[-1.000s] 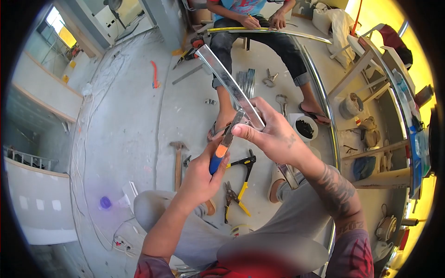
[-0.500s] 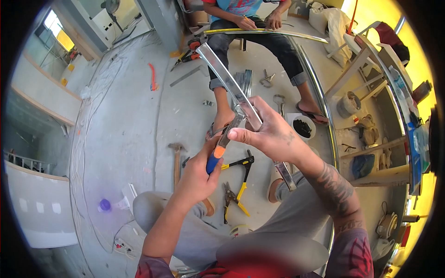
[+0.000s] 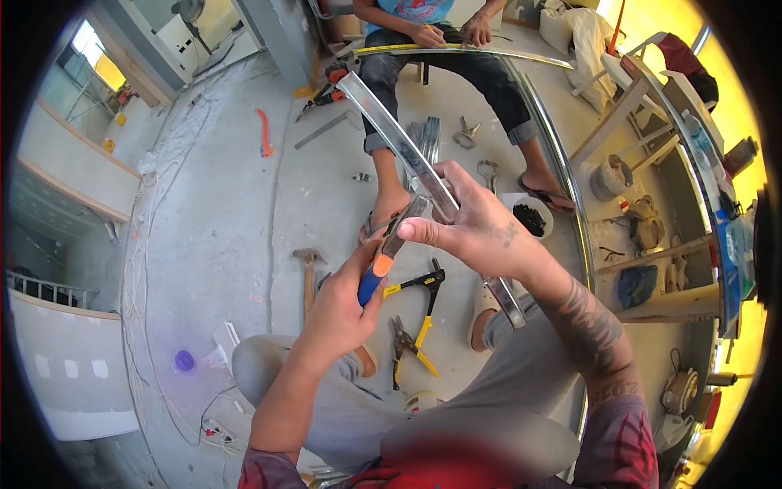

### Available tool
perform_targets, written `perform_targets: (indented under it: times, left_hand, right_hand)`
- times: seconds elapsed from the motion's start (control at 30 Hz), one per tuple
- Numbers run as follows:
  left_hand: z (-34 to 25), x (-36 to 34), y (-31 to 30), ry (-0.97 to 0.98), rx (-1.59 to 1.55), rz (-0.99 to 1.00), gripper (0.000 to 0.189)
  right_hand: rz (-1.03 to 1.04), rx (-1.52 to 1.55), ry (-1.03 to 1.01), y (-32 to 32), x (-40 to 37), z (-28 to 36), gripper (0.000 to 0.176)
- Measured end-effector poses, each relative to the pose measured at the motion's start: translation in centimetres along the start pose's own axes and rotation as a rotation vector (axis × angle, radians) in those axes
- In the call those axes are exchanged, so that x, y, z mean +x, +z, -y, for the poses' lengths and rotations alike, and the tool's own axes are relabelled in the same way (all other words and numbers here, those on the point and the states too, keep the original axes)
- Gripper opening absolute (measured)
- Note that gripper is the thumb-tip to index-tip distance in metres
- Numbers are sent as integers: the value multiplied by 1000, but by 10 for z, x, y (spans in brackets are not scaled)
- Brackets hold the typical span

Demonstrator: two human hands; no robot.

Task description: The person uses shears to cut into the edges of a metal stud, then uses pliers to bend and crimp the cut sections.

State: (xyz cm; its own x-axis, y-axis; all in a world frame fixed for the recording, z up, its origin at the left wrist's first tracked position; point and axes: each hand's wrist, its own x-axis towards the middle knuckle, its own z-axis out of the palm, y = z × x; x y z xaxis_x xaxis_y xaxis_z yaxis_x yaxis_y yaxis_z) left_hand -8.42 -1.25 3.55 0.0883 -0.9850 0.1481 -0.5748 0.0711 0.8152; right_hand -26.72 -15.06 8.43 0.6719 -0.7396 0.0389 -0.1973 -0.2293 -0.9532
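My right hand (image 3: 476,213) is wrapped around a shiny metal channel (image 3: 383,118), which slants from upper left down past my wrist. In my left hand (image 3: 342,301) are tin snips (image 3: 379,270) with blue and orange grips, their dark jaws at the channel's edge beside my right thumb. Beneath my hands on the floor lie a yellow-and-black hand riveter (image 3: 429,285) and another pair of snips (image 3: 401,342) with yellow handles. A wooden-handled hammer (image 3: 309,281) is left of them.
Opposite me sits a person (image 3: 415,49) with a long metal strip and a yellow tape measure (image 3: 391,50) across the knees. Locking pliers (image 3: 466,133) and a white bucket (image 3: 533,218) with dark pieces are on the floor. A long metal rail (image 3: 562,155) runs along my right.
The snips and channel have shifted slightly up and left, along with my hands. The view has tilted a little; both holds stay the same.
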Motion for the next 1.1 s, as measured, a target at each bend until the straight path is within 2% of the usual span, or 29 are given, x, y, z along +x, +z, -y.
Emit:
perform_targets:
  times: [0.17, 0.27, 0.33, 0.43, 0.53, 0.67, 0.77, 0.83, 0.97, 1.03, 1.1]
  left_hand:
    - [2, -2, 1, 29, 46, -53, 31]
    - [-7, -1, -1, -14, 6, -12, 31]
    - [-9, -2, -1, -25, -64, 12, 33]
    - [-5, -1, 0, 53, -4, -26, 36]
    - [-7, 0, -3, -23, -63, 6, 37]
    - [-6, -1, -1, -8, -64, -10, 36]
    - [-9, -3, -5, -54, -16, 25, 35]
    - [-13, -5, -8, -119, -10, 33, 34]
    - [-9, -2, -6, -61, -5, -6, 35]
    - [2, 0, 2, 125, 24, -104, 35]
    - [3, -3, 1, 78, 8, -73, 34]
  right_hand:
    - [34, -1, 17, 0, 0, -5, 78]
    - [-44, -44, -94, -2, -1, -2, 82]
    - [-39, -192, -51, -5, -2, 1, 86]
    - [-17, -178, -11, -6, -4, -1, 83]
    - [-1, -179, 20, -6, -3, 1, 82]
    - [9, -183, 13, -2, -1, -3, 82]
    - [-27, -174, 8, 4, 0, -4, 82]
    - [-156, -351, -61, 6, -1, -3, 82]
    - [-32, -235, -37, 0, 1, -1, 82]
    - [-7, -24, -77, 2, 0, 2, 87]
    - [-6, -82, -84, 1, 0, 0, 88]
